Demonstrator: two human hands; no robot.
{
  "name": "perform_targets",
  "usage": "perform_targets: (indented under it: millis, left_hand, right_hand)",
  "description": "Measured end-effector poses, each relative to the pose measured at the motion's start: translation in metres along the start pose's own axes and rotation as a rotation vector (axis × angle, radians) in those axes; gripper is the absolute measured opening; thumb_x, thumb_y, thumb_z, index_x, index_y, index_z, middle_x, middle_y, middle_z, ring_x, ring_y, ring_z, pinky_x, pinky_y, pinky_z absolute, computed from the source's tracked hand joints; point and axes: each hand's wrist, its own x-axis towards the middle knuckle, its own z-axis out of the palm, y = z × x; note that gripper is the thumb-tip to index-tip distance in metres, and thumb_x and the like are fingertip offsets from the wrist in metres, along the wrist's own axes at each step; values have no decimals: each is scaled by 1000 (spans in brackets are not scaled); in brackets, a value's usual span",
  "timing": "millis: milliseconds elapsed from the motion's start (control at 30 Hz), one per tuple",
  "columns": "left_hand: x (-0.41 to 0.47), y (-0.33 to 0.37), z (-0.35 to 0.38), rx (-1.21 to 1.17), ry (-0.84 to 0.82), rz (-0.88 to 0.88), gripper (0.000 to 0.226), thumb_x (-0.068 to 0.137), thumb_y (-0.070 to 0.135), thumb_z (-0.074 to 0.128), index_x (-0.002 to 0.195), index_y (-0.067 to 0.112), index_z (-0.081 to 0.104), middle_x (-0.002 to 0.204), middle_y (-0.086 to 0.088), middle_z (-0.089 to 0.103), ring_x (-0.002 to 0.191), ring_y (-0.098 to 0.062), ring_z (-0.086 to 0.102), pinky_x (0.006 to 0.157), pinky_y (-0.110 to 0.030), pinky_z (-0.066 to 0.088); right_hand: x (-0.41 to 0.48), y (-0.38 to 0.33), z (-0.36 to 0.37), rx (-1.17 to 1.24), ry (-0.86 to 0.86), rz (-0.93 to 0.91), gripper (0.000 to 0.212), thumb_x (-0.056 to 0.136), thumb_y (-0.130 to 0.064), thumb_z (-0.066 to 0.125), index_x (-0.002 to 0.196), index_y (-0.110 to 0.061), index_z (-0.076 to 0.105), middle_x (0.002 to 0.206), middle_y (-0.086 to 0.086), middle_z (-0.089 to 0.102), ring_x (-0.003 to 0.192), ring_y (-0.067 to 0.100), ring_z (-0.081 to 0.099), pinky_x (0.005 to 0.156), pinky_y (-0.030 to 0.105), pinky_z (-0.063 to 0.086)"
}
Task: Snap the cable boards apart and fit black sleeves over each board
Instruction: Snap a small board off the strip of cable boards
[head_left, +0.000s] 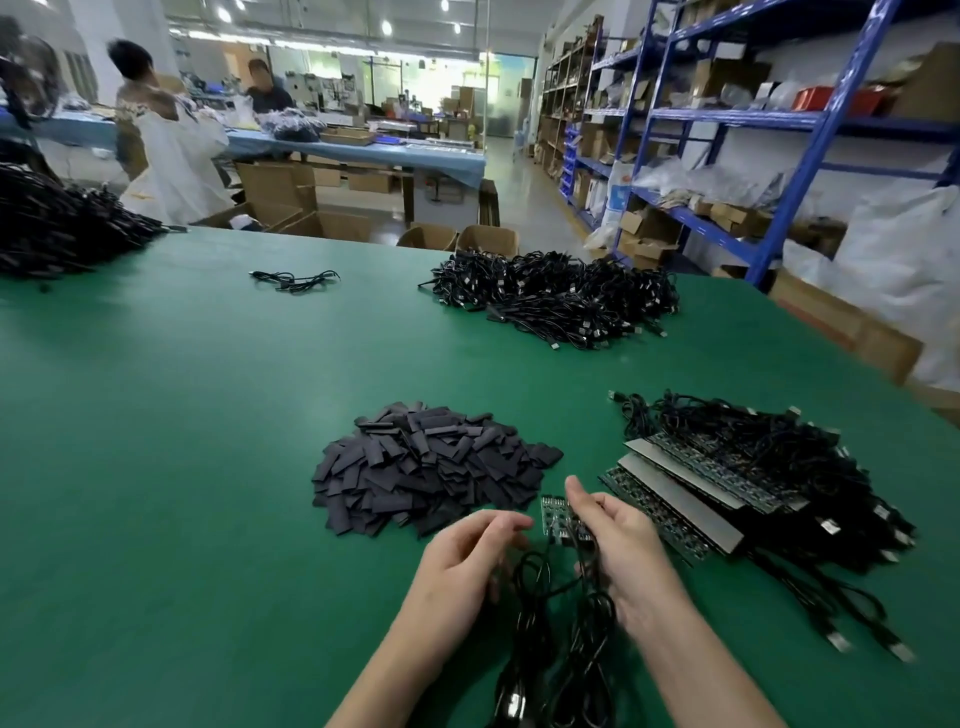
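Note:
My right hand (621, 545) grips a small strip of joined cable boards (555, 519), whose black cables (582, 623) hang down toward me. My left hand (470, 553) hovers just left of the strip with fingers loosely curled, and whether it touches the boards or cables is unclear. A heap of flat black sleeves (431, 470) lies just beyond my hands. To the right sits a stack of unbroken board panels with cables attached (727, 483).
The green table (182, 415) carries a pile of finished cables (556, 296) at the far middle, a loose cable (293, 280) and a big black heap (57, 223) at the far left. Blue shelving (779, 156) stands on the right. Two people work at a far bench.

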Motion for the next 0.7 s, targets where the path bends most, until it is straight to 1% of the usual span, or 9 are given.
perform_targets:
  millis: [33,100,167,233,367,467,567,633,700]
  left_hand:
    - [3,0,-1,2,28,15,32,95,54,54,102,35,78,92,6,76,71,-6,60,65,-18,47]
    - [5,-1,-2,-5,44,47,27,93,49,59,98,31,79,89,3,75,69,-3,58,64,-16,45]
    - [7,-3,-3,9,63,49,18,93,40,68,96,25,77,85,-4,72,71,-7,60,67,-21,48]
    - [9,-6,-3,5,92,23,9,93,28,75,98,21,72,83,-5,69,74,-11,61,72,-28,50]
    - [11,-6,-4,38,18,-5,10,92,25,76,93,16,72,74,3,66,68,-7,60,66,-18,47]
    - [11,-4,-5,32,2,0,11,91,31,76,86,21,74,70,5,63,64,-7,55,62,-18,44]
    - [12,-5,-4,-20,47,10,16,83,38,77,82,23,74,67,6,63,61,-6,55,57,-15,42]
    - [13,-7,-3,-40,104,28,17,81,38,78,80,22,73,65,6,62,59,-7,53,56,-15,42]
    - [13,-9,-2,-43,168,49,18,80,37,79,79,21,72,64,7,60,59,-8,51,56,-17,41]
  right_hand:
    - [1,6,3,11,-5,-13,49,82,-51,76,88,-4,65,87,25,74,75,34,71,79,52,61]
    - [0,16,10,2,-3,-75,46,84,-50,74,85,-5,67,83,26,73,70,31,69,75,52,60]
    - [-1,22,14,-64,4,-173,38,79,-55,73,72,-18,66,68,12,67,65,22,61,68,40,55]
    - [-2,23,16,-133,7,-264,38,76,-58,71,66,-23,60,60,-3,52,59,11,48,58,25,42]
    - [-2,28,14,-161,19,-377,40,78,-54,71,65,-19,56,52,-17,41,52,0,36,50,14,32]
    - [-4,28,12,-145,-24,-348,38,78,-59,70,68,-23,60,56,-14,46,55,1,41,54,14,35]
    - [-6,29,9,-139,-88,-290,31,79,-60,72,81,-29,68,77,-6,70,76,7,63,71,22,51]
    - [-8,30,6,-249,-5,-376,20,83,-52,77,92,-38,67,95,-13,71,93,3,66,80,23,52]
    - [-12,27,4,-447,124,-590,19,87,-48,75,99,-41,62,102,-20,62,99,3,61,81,23,49]
